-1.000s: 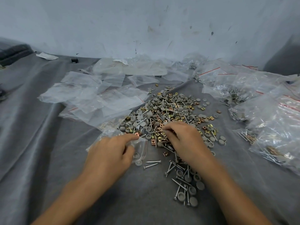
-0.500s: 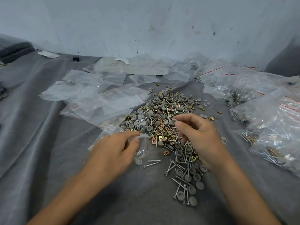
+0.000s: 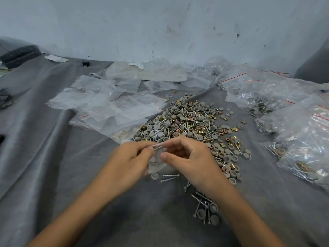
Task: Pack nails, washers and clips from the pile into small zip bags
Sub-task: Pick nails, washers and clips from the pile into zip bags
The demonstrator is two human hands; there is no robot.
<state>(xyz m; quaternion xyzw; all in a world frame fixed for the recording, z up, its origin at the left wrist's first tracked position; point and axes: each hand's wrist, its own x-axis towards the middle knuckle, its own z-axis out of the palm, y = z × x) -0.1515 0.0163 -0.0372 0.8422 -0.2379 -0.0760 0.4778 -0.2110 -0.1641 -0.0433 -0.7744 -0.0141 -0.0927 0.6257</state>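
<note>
- Left hand [image 3: 130,157]: thumb and forefinger pinch the top edge of the small zip bag [image 3: 156,164], which is held just above the cloth.
- Right hand [image 3: 193,157]: fingers curled, forefinger at the bag's mouth; cannot tell what it grips.
- Pile [image 3: 187,125] lies just behind the hands.
- Grey cloth [image 3: 53,157]; empty bags [image 3: 106,104] to the left, filled bags [image 3: 299,125] to the right, scuffed wall [image 3: 160,24] behind.

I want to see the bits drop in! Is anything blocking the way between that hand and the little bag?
Nothing visible is. The fingers of the right hand are at the mouth of the small zip bag that the left hand holds. What they carry is too small to see.
</note>
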